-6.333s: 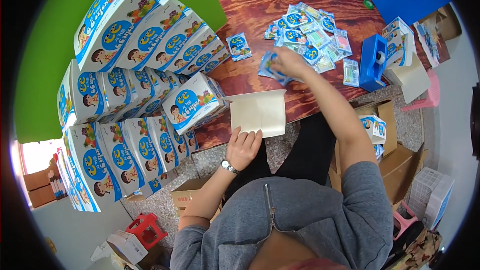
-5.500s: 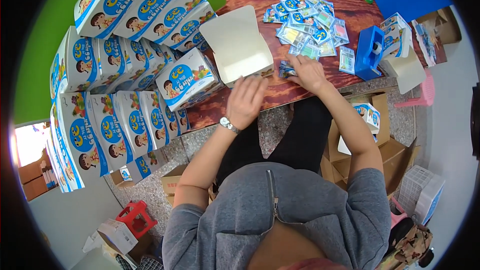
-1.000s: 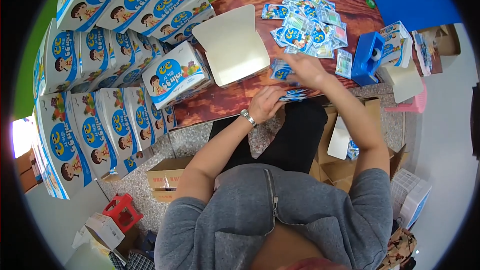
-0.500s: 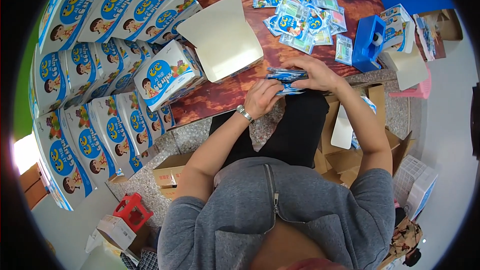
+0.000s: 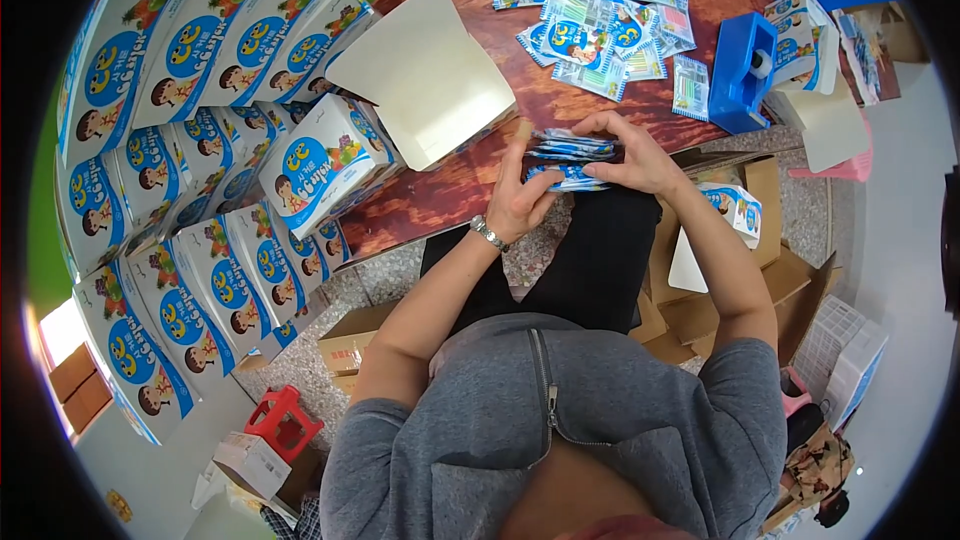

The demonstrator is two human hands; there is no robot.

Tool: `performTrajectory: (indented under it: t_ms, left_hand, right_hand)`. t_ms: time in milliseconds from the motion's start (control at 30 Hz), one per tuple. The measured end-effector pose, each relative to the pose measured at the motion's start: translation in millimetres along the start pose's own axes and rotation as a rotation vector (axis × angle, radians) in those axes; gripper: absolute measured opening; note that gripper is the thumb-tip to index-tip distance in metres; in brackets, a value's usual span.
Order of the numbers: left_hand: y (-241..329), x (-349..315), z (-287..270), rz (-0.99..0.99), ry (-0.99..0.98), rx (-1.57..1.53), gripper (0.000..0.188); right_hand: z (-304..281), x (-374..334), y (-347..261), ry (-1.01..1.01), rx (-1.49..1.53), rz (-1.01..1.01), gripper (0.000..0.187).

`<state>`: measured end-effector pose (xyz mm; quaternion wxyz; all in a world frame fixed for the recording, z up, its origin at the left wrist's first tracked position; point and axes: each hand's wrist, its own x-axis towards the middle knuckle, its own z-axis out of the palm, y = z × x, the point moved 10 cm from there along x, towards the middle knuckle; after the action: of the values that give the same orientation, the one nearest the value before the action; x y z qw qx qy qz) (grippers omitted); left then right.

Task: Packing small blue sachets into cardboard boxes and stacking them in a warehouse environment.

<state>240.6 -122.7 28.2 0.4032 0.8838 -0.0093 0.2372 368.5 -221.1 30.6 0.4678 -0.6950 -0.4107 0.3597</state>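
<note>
At the table's near edge, above my lap, a stack of small blue-and-white sachets sits between my two hands. My left hand holds the left end, its thumb on the near sachets and its fingers upright along the side. Gripping the right end is my right hand, thumb at the near side and fingers curled over the far side. Just left of the stack stands a white carton with its lid flap open. Beyond my hands lies a loose pile of the same sachets.
Several printed cartons are stacked along the left, with one printed carton beside the open one. A blue tape dispenser stands on the right of the table. Below it is a brown cardboard box. A red stool stands lower left.
My left fingers have lifted and straightened at the stack's left end, uncovering more of the sachets. My right hand keeps its grip. The view has shifted slightly.
</note>
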Motion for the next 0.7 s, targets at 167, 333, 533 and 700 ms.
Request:
performTrajectory:
  t_ms: [167, 333, 533, 700]
  left_hand:
    - [-2.5, -2.5, 5.0, 0.02, -0.027, 0.006, 0.041]
    - [-2.9, -0.3, 3.8, 0.009, -0.008, -0.012, 0.041]
    - [-5.5, 13.3, 0.1, 0.009, 0.029, -0.021, 0.039]
    - [-5.1, 21.9, 0.3, 0.037, 0.041, -0.016, 0.032]
  right_hand:
    - [2.9, 3.1, 7.6, 0.004, 0.071, 0.002, 0.058]
    - [6.8, 7.8, 1.7, 0.006, 0.063, -0.041, 0.06]
    - [10.4, 6.1, -14.8, -0.094, -0.082, -0.132, 0.08]
    - [17.5, 5.3, -20.4, -0.108, -0.439, -0.279, 0.099]
